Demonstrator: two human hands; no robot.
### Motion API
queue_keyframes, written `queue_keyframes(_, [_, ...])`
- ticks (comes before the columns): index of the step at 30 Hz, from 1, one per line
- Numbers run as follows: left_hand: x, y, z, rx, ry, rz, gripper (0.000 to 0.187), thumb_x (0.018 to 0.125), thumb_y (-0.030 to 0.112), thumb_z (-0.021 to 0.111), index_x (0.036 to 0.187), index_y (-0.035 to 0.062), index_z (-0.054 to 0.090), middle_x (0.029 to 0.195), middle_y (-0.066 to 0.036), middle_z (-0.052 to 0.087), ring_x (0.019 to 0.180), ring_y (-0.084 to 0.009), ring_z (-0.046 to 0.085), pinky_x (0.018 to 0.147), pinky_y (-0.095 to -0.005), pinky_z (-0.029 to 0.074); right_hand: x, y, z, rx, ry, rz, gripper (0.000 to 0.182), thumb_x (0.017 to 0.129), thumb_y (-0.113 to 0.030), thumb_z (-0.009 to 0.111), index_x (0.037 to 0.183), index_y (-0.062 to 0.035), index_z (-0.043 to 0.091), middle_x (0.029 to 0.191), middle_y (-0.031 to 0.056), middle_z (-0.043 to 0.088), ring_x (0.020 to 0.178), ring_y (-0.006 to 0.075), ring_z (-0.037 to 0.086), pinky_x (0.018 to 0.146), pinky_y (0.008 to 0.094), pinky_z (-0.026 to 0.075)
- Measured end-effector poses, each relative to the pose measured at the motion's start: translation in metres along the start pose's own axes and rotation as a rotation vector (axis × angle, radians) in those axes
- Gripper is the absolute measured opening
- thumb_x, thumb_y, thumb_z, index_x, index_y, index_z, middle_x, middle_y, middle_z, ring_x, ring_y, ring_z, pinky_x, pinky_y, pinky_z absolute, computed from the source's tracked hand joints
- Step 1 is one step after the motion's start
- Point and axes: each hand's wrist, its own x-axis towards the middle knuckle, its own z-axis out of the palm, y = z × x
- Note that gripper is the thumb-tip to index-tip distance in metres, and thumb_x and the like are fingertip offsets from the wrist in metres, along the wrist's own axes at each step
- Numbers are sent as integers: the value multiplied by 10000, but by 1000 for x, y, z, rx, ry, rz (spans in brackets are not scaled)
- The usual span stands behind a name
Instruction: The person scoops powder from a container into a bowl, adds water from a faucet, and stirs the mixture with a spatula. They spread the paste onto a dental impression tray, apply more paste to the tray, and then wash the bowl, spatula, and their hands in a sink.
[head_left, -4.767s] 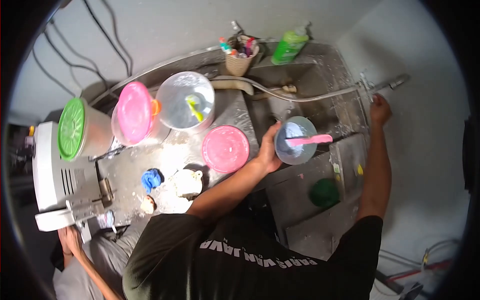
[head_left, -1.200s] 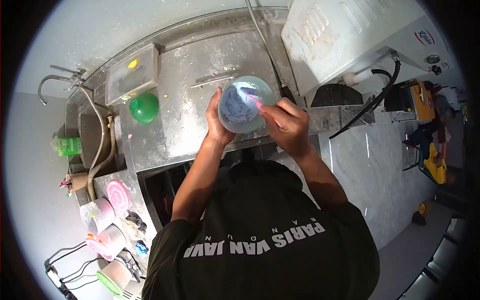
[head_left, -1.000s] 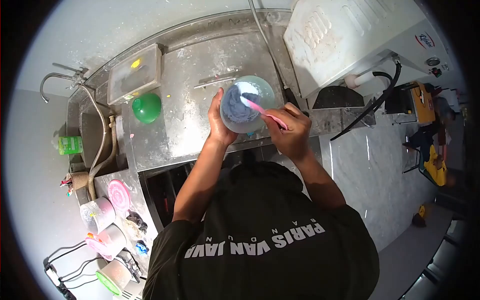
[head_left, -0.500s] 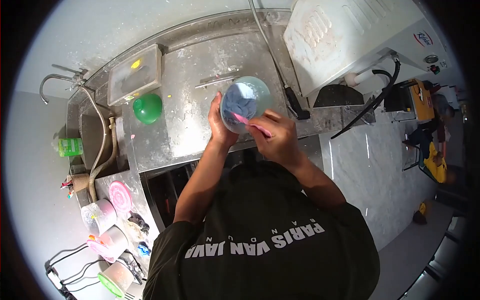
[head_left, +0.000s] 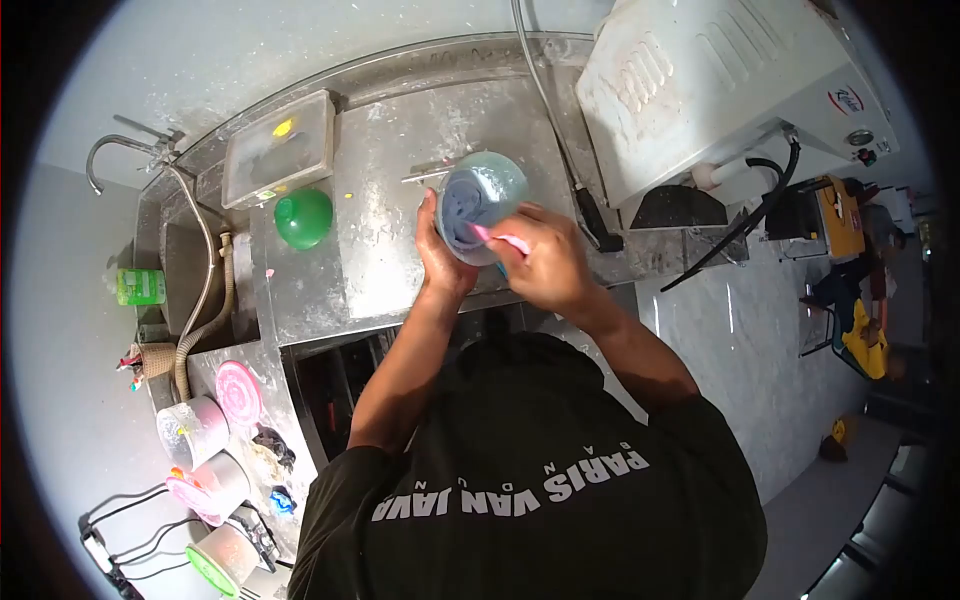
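Observation:
My left hand [head_left: 441, 250] is wrapped round the side of a translucent bowl [head_left: 508, 182], which tilts over the front part of the metal counter. Inside the bowl lies a grey-blue mixture [head_left: 466, 205]. The fingers of my right hand [head_left: 548, 258] are closed on a pink utensil [head_left: 513, 242], whose tip reaches into the bowl near the mixture. Its far end is hidden by the mixture and my fingers. Behind the bowl, a thin metal bar [head_left: 425, 176] lies on the counter.
A green bowl [head_left: 303, 218] and a clear plastic box [head_left: 280, 150] stand left on the counter [head_left: 375, 230]. Further left are a sink [head_left: 185, 270] and tubs [head_left: 192, 432]. A white machine [head_left: 690, 90] with a black cable stands right. A person in yellow [head_left: 862, 335] sits far right.
My right hand has turned and shifted slightly at the bowl, with the utensil still in it. The bowl has tipped and moved a little left. The camera view has shifted slightly.

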Motion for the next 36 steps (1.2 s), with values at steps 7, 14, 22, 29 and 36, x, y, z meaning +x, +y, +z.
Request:
queue_keyframes(7, [-1, 9, 7, 23, 3, -108, 625, 930, 601, 441, 1265, 93, 582, 1234, -96, 613, 1161, -264, 568, 1015, -441, 434, 10, 18, -9, -7, -78, 39, 143, 740, -21, 720, 873, -61, 684, 762, 152, 622, 699, 380, 625, 610, 428, 491])
queue_keyframes(14, [6, 14, 20, 34, -46, -253, 624, 957, 587, 399, 1321, 103, 548, 1290, -100, 582, 1206, -284, 543, 1040, -482, 413, -1, 60, -3, 384, 412, 344, 333, 799, -55, 781, 1095, -2, 638, 911, 74, 670, 805, 147, 620, 763, 298, 511])
queue_keyframes(22, [38, -9, -16, 756, 3, -129, 597, 975, 538, 458, 1276, 36, 577, 1191, -170, 620, 1043, -316, 616, 914, -446, 462, -23, 102, 1, 589, 458, 556, 297, 955, -167, 656, 1156, 48, 619, 945, 32, 656, 851, 79, 573, 771, 254, 461])
queue_keyframes(29, [-7, -29, -40, 1978, 27, 607, 470, 691, 319, 835, 1079, 96, 693, 1197, -166, 560, 1069, -331, 538, 950, -452, 406, -41, 132, 10, 410, 523, 581, 353, 933, -178, 677, 1180, 67, 615, 970, 65, 648, 816, 75, 550, 709, 248, 446])
queue_keyframes(36, [-15, -36, -62, 1664, -83, 711, 427, 679, 92, 827, 1072, 93, 659, 1202, -148, 573, 1044, -313, 586, 914, -436, 460, -32, 94, -18, -63, 455, 366, 174, 860, -156, 735, 954, -13, 707, 852, 62, 660, 713, 124, 600, 606, 277, 457])
